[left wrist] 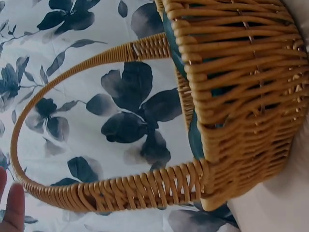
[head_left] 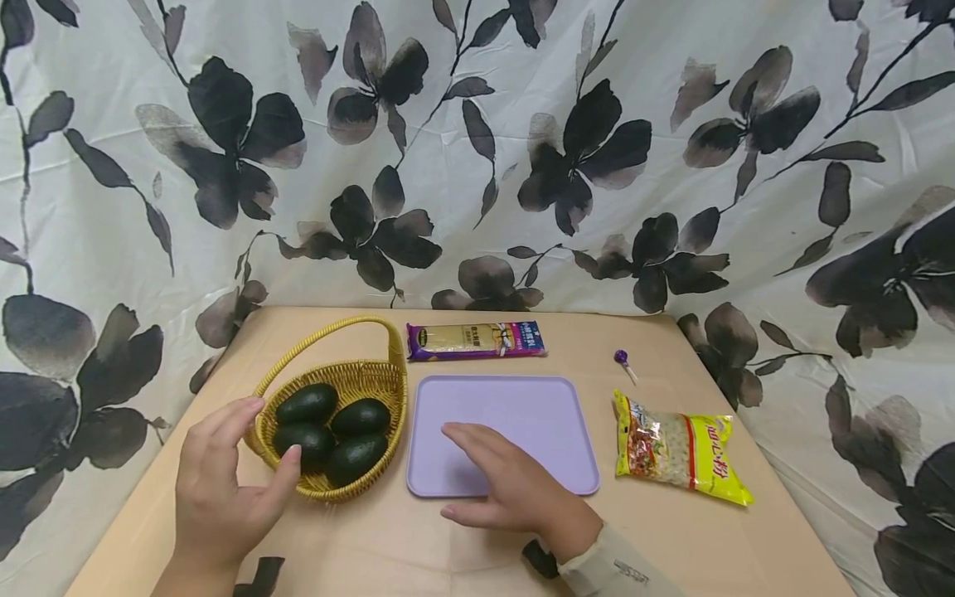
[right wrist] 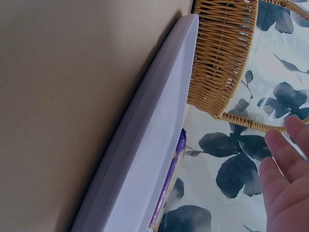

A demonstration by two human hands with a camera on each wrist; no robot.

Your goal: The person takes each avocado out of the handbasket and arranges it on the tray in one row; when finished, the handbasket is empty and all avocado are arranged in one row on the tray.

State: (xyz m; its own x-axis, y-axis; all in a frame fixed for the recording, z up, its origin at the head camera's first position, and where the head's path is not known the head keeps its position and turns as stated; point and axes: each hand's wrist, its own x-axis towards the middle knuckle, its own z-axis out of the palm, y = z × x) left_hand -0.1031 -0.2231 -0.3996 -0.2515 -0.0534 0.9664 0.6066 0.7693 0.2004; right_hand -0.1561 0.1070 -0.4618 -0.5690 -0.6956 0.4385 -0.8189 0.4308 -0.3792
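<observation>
A wicker basket (head_left: 345, 496) with an arched handle (left wrist: 111, 195) stands on the left of the table, several dark green avocados (head_left: 361, 417) inside it. My left hand (head_left: 227, 481) is at the basket's near left side, thumb and fingers spread apart, holding nothing. In the left wrist view only some fingertips (left wrist: 13, 208) show, beside the handle. Over the near part of a flat lilac tray (head_left: 500, 394) is my right hand (head_left: 515, 489), its fingers extended and nothing held. The right wrist view has those fingers (right wrist: 285, 179) above the tray's level.
Behind the tray lies a purple-ended pack of noodles (head_left: 477, 341). A purple lollipop (head_left: 622, 358) and a yellow bag (head_left: 682, 448) of pale food lie to its right. A floral cloth (head_left: 477, 166) hangs along the table's back edge.
</observation>
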